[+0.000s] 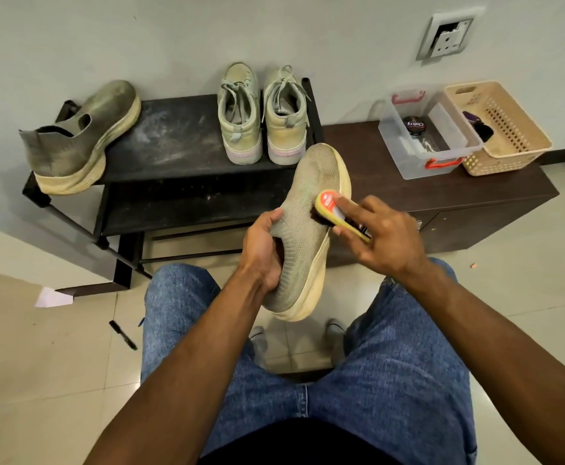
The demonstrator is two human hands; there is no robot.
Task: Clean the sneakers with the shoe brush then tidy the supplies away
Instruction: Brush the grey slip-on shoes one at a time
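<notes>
while the left hand [263, 250] grips the knit sneaker [307, 229] by its collar, thumb on the upper and fingers tucked inside the opening, the shoe hangs above the person's knees with its long axis running away from them — toe toward the shoe rack [173, 142]. the right hand [380, 234] holds the shoe brush [336, 213] from the shoe's right side, bristles touching the upper near mid-foot, index finger lying straight along the brush's back. judging by this, strokes would run along that axis. the other sneaker [80, 135] sits on the rack — well apart, to the left.
</notes>
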